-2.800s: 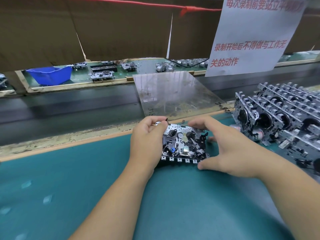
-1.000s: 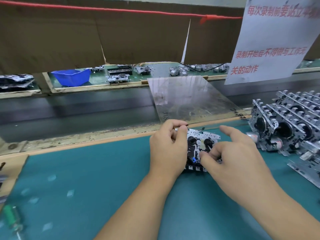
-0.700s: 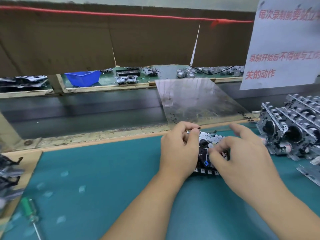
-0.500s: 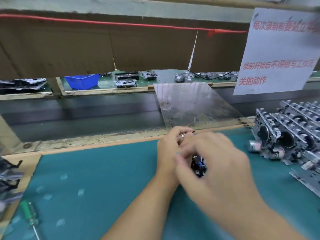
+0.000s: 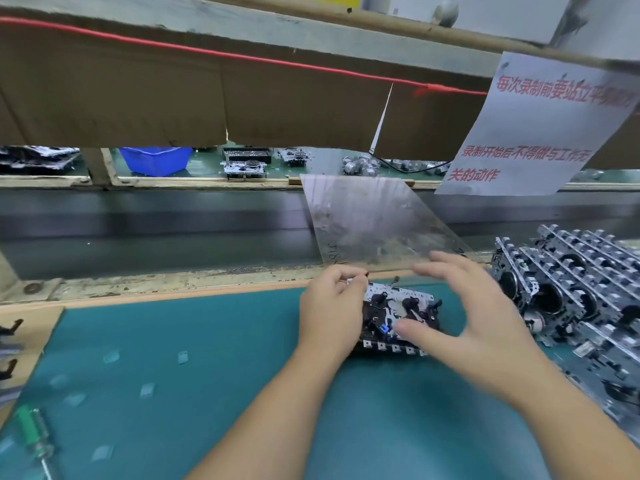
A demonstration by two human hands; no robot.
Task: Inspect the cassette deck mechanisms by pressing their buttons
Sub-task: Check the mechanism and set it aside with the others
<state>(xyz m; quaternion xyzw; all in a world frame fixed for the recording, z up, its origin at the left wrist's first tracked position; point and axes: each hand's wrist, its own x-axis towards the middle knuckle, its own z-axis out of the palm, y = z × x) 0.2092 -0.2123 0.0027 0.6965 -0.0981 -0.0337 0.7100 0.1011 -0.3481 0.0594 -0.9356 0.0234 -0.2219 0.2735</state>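
Curled around the left end of the cassette deck mechanism (image 5: 398,317), the left hand (image 5: 330,315) holds it tight, with its fingertips pinching the far corner. The mechanism lies flat on the teal mat (image 5: 173,375), near the far edge of the mat. The right hand (image 5: 474,327) is spread wide over the right end of the mechanism. Its fingers are straight and its thumb (image 5: 419,332) lies over the black parts on top. I cannot tell if the thumb presses down or just floats above. A big pile of other mechanisms (image 5: 571,292) sits just to the right. A green screwdriver (image 5: 34,436) lies at the near left of the mat. A blue bin (image 5: 156,160) sits far back.
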